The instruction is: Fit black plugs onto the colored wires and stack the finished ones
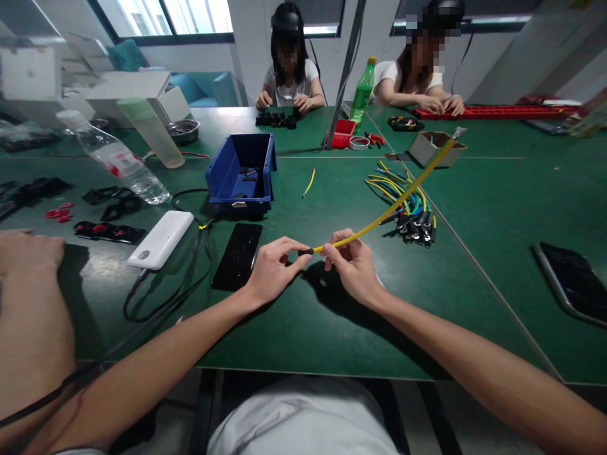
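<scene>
A yellow wire [393, 207] slants up and to the right above the table, with a pale terminal at its far end. Its near end carries a black sleeve [305, 252], pinched between the thumb and forefinger of my left hand [271, 270]. Close beside it, my right hand [355, 268] grips the yellow wire in its fingers. Behind the right hand lies a bundle of yellow, green and blue wires [411, 201] with black-sleeved ring terminals. A blue bin [215, 189] holding small black pieces stands beyond my left hand. One short yellow wire [310, 182] lies right of the bin.
A black phone [238, 256], a white power bank [161, 240] with a black cable and a water bottle [126, 164] are on the left. Another phone [573, 278] lies far right. Someone's arm [33, 303] rests at the left edge; two people [291, 76] work opposite.
</scene>
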The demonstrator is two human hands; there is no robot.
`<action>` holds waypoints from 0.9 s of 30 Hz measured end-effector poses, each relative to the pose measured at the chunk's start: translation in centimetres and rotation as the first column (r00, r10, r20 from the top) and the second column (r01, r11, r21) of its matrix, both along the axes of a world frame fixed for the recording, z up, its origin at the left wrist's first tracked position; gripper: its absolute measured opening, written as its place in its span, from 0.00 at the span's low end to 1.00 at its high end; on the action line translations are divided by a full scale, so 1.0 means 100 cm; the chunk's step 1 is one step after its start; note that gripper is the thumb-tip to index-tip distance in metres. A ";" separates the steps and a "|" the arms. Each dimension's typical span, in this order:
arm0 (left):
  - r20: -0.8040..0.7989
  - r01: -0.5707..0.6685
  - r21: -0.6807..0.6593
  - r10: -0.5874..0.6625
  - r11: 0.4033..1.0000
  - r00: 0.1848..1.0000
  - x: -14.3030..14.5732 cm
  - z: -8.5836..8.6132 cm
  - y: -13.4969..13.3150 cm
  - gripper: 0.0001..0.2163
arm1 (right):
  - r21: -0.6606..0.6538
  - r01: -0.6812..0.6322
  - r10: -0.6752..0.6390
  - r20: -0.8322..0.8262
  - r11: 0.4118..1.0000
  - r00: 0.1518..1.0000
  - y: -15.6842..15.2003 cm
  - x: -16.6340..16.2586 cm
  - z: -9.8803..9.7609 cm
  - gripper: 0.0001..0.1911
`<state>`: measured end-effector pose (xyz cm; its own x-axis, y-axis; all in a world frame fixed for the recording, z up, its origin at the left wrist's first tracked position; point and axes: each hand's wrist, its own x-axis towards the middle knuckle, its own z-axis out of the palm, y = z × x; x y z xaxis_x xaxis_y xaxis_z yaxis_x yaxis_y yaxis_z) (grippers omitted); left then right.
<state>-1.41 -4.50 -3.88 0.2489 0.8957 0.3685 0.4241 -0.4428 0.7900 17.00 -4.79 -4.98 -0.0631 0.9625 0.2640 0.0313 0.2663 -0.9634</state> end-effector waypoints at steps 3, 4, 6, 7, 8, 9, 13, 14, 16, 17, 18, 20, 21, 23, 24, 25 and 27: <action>-0.007 0.000 0.001 0.000 1.000 1.000 0.000 -0.001 0.001 0.07 | 0.000 -0.002 0.002 -0.001 1.000 1.000 0.000 0.000 0.001 0.11; -0.008 0.002 -0.001 -0.002 1.000 1.000 0.000 -0.001 0.001 0.07 | 0.001 -0.003 0.003 -0.002 1.000 1.000 0.000 0.000 0.002 0.11; -0.007 0.003 -0.003 -0.003 1.000 1.000 -0.001 -0.002 0.002 0.07 | 0.001 -0.002 0.002 0.002 1.000 1.000 0.000 0.000 0.002 0.11; -0.006 0.002 -0.001 -0.002 1.000 1.000 -0.001 -0.002 0.002 0.07 | 0.000 -0.001 0.001 0.004 1.000 1.000 0.000 0.000 0.002 0.11; -0.006 -0.001 0.000 0.001 1.000 1.000 -0.001 -0.002 0.002 0.07 | -0.003 -0.001 0.001 0.005 1.000 1.000 0.000 0.000 0.002 0.11; -0.008 -0.004 0.003 0.004 1.000 1.000 0.000 -0.002 0.002 0.07 | -0.005 -0.001 0.001 0.007 1.000 1.000 0.001 0.000 0.002 0.11; -0.039 -0.005 0.021 0.006 1.000 0.999 0.000 -0.001 0.002 0.06 | 0.008 -0.003 0.003 0.031 1.000 1.000 0.001 0.001 0.000 0.11; -0.046 -0.003 0.028 0.005 1.000 0.999 0.000 -0.001 0.001 0.06 | 0.013 -0.006 0.005 0.037 1.000 0.999 0.001 0.001 0.000 0.11; -0.053 -0.001 0.045 0.004 0.999 0.999 -0.001 -0.001 0.001 0.06 | 0.019 -0.011 0.010 0.038 1.000 0.999 0.002 0.001 0.000 0.10; -0.053 -0.001 0.053 0.004 0.999 0.999 -0.001 -0.001 0.001 0.06 | 0.019 -0.011 0.011 0.031 1.000 0.999 0.002 0.001 0.000 0.10; -0.053 -0.002 0.061 0.005 0.998 0.999 -0.001 -0.002 0.001 0.06 | 0.016 -0.012 0.012 0.021 1.000 1.000 0.002 0.001 0.000 0.10; -0.053 -0.001 0.076 0.005 0.997 0.999 -0.001 -0.002 0.000 0.06 | 0.001 -0.009 0.009 -0.002 1.000 1.000 0.003 0.001 0.001 0.10; -0.054 0.000 0.083 0.005 0.997 0.999 -0.001 -0.002 0.000 0.06 | -0.010 -0.007 0.006 -0.010 1.000 1.000 0.003 0.001 0.001 0.11; -0.059 0.002 0.101 0.004 0.995 0.998 -0.001 -0.002 0.000 0.06 | -0.039 -0.003 0.002 -0.016 0.999 1.000 0.004 0.001 0.002 0.11; -0.062 0.003 0.111 0.004 0.994 0.998 -0.002 -0.002 0.000 0.06 | -0.056 -0.002 0.001 -0.017 0.998 1.000 0.004 0.001 0.002 0.12; -0.067 0.003 0.119 0.005 0.993 0.998 -0.002 -0.002 0.000 0.06 | -0.071 -0.002 0.001 -0.019 0.997 1.000 0.005 0.001 0.002 0.12; -0.076 0.007 0.127 0.002 0.992 0.997 -0.002 -0.003 0.000 0.06 | -0.094 -0.007 0.004 -0.031 0.996 1.000 0.005 0.001 0.002 0.12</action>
